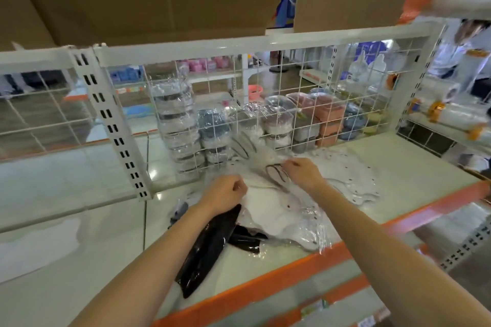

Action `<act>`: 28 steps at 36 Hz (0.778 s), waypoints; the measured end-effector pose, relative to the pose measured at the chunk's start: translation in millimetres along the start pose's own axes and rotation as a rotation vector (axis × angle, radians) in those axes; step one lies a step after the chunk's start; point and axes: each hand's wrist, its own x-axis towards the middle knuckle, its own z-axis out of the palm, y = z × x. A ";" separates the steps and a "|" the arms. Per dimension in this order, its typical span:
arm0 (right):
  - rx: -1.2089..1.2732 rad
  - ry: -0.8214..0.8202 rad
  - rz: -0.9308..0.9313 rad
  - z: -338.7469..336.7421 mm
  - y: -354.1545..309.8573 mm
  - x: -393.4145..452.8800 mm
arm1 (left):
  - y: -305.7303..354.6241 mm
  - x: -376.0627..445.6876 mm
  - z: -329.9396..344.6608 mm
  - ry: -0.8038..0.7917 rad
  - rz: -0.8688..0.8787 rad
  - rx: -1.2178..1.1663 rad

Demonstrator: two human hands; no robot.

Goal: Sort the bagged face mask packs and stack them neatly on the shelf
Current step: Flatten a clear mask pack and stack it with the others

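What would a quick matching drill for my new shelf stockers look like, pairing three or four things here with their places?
Things:
1. black mask pack
2. white mask pack
3. left hand
4. wire grid

Places:
A. at the shelf's back
B. nearest the orange front edge
C. under both hands
D. left of the right hand

Pairs: 1-B, 2-C, 3-D, 4-A

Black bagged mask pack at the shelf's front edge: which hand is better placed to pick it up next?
Left. The left hand sits just above the glossy black bagged mask pack, whose upper end lies beside that wrist. The right hand is farther back, pinching the clear-bagged white mask pack.
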 end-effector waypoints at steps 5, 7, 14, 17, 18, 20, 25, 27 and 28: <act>0.384 -0.172 0.036 -16.8 3.0 14.1 | 15.6 17.9 -3.0 0.010 -0.175 -0.338; 0.380 -0.178 0.001 -18.9 4.0 19.7 | 20.1 25.9 -1.6 0.078 -0.234 -0.385; 0.573 -0.291 -0.075 -33.1 -6.5 43.9 | 36.6 48.7 -8.1 0.554 -0.408 -0.608; 0.710 -0.390 -0.062 -33.9 -13.9 53.6 | 40.2 50.3 -8.3 0.498 -0.392 -0.735; 0.733 -0.417 -0.057 -30.8 -15.4 56.9 | 41.2 48.1 -7.9 0.427 -0.383 -0.783; 0.693 -0.416 -0.060 -24.0 -18.5 59.4 | 46.0 42.0 -7.0 0.263 -0.407 -0.823; 0.374 -0.494 -0.044 -0.4 -19.3 60.3 | 19.0 43.0 -4.1 0.387 -0.495 -0.987; 0.141 -0.503 -0.121 8.7 -17.1 60.9 | 21.3 35.8 -12.3 0.479 -0.531 -1.020; 0.010 -0.496 -0.174 12.6 -15.3 61.2 | 22.9 31.0 -16.8 0.531 -0.546 -1.015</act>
